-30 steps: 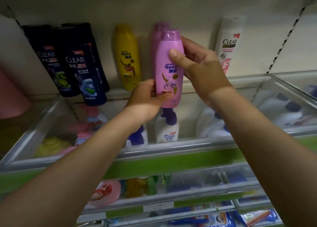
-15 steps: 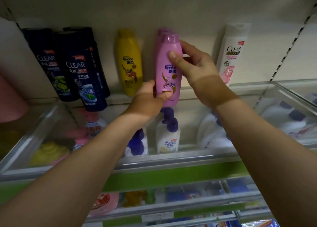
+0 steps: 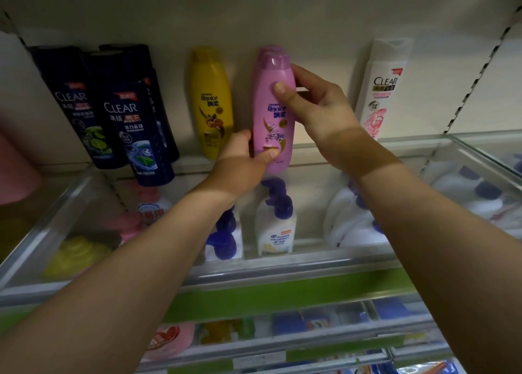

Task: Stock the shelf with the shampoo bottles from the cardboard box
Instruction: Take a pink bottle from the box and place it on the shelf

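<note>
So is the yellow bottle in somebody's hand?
No, the yellow bottle stands alone on the shelf; both the left hand and right hand hold the pink bottle.

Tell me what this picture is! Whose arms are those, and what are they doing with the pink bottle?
The picture comes from a camera worn on a person's head, so you see their own two arms reaching out. No machine here, just bare hands. The left hand holds the bottom of the pink shampoo bottle, and the right hand holds its upper part, standing it on the shelf. Beside it stand a yellow bottle, dark blue bottles and a white bottle. Below are more shelves with other bottles.
</note>
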Demonstrator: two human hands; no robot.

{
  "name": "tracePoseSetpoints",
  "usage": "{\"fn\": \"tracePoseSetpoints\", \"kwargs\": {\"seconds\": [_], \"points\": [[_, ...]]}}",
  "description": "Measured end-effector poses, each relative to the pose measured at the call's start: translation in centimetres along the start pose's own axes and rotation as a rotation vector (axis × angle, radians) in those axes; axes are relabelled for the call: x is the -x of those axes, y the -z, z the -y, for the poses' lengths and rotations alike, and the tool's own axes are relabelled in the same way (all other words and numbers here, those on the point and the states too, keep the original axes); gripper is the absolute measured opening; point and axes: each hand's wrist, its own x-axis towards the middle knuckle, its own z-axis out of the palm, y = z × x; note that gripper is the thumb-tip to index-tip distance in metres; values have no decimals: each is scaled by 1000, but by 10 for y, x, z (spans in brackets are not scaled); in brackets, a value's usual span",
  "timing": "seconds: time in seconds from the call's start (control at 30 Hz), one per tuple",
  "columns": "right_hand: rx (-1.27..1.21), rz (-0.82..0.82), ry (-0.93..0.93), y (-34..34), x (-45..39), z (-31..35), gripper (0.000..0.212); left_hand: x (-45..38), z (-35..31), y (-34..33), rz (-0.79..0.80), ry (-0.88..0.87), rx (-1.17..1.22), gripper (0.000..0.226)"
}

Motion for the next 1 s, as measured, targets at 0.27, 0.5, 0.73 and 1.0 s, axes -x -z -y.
{"fn": "tracePoseSetpoints", "kwargs": {"seconds": [0.27,0.5,0.73,1.0], "points": [[20,-8,-6,0,1,2,45,0,-2,-1,3,17,-11,31],[39,-15,-9,-2,3,4,44,1,-3,1,15,39,45,33],[38,-58,-71,0,15,7,39,14,-6,5,-63,132,212,56],[75,-82,-157,12,72,22,45,65,-30,27,-149,196,30,57]]}}
